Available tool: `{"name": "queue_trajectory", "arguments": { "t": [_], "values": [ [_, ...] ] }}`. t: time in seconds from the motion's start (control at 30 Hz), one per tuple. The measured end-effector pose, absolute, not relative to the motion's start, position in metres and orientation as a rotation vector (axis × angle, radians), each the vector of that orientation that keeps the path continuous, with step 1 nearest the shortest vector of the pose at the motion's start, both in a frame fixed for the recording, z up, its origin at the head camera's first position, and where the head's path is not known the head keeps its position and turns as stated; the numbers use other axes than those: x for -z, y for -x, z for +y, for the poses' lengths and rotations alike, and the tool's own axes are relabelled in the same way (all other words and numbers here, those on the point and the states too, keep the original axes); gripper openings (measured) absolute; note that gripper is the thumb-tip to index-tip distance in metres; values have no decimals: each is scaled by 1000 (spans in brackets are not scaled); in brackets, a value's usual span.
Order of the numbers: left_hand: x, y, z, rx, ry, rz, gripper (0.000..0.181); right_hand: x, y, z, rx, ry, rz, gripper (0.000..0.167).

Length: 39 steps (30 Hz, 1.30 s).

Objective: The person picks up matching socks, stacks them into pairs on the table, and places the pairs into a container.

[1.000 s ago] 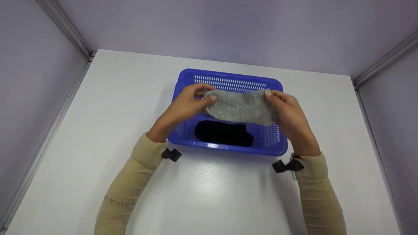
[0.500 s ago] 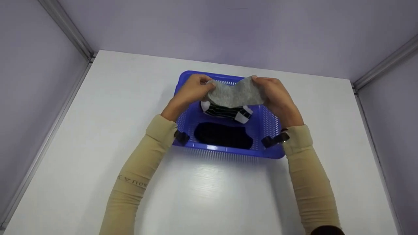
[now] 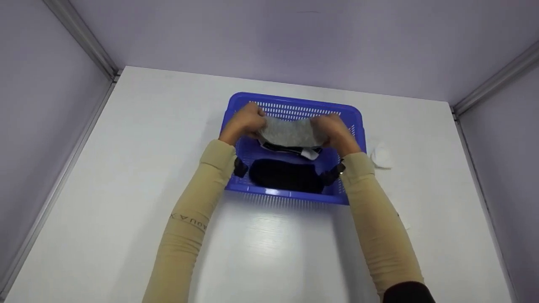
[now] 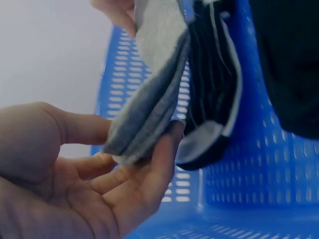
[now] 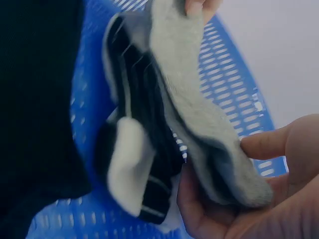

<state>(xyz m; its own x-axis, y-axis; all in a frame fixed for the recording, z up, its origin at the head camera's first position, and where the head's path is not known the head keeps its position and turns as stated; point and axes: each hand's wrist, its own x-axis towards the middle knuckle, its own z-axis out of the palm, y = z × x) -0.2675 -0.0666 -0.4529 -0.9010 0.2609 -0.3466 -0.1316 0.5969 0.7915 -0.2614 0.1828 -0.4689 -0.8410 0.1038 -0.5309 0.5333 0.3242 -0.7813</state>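
A folded grey sock stretches between both hands above the back part of a blue plastic basket. My left hand pinches its left end between thumb and fingers, as the left wrist view shows. The right hand grips the other end, thumb on top and fingers beneath. Just below the grey sock lies a black sock with white stripes and white patches, partly covered by it in the head view. A plain black sock rests along the basket's front side.
The basket has slotted walls and stands on a white table with pale walls around it. To the right of the basket lies a small white cloth-like thing, partly beside the right sleeve.
Both hands first moved away from me with the grey sock, then lowered it into the basket over the striped sock. The white thing at the right has come into sight.
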Motion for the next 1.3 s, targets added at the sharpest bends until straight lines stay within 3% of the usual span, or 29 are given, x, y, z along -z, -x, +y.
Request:
{"name": "queue_trajectory", "arguments": {
  "t": [0.17,0.43,0.6,0.67,0.93,1.1,1.2,1.3],
  "values": [
    [462,271,-61,-1116,11,2456,40,473,257,185,1280,-507,2377,49],
    [463,269,-55,-978,-14,2533,11,472,250,183,962,-287,2629,17],
    [458,262,-51,-837,-77,2686,5,464,242,181,775,-181,2793,10],
    [455,260,-48,-781,-132,2784,10,462,240,180,696,-161,2835,7],
    [456,263,-37,-808,-436,2717,42,467,242,176,671,-13,2780,25],
    [457,264,-38,-721,-463,2665,44,464,239,181,694,83,2747,28],
    [449,259,-38,-788,-501,2669,44,447,232,190,735,111,2770,15],
    [434,246,-36,-888,-555,2686,28,423,219,203,770,122,2808,23]
  ]
}}
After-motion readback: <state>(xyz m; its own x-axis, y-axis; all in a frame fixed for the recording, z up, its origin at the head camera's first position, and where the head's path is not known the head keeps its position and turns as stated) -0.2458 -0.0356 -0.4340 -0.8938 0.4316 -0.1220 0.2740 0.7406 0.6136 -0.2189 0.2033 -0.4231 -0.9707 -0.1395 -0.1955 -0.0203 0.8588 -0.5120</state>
